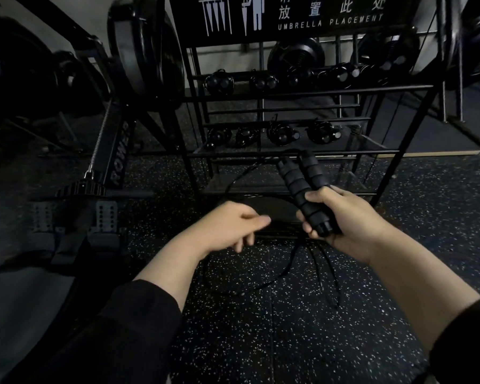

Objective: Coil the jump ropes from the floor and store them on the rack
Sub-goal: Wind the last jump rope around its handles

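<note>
Rowing machine (106,151) beside rack (288,92)

Right hand (344,217) grips both rope handles (302,189) in front of rack (288,153), cord (261,284) trailing onto floor (288,342) below. Left hand (227,225) just left of handles, apart. Coiled ropes (280,133) on rack shelves behind. Rowing machine (108,162) left of rack. Sign (288,15) atop rack.
</note>
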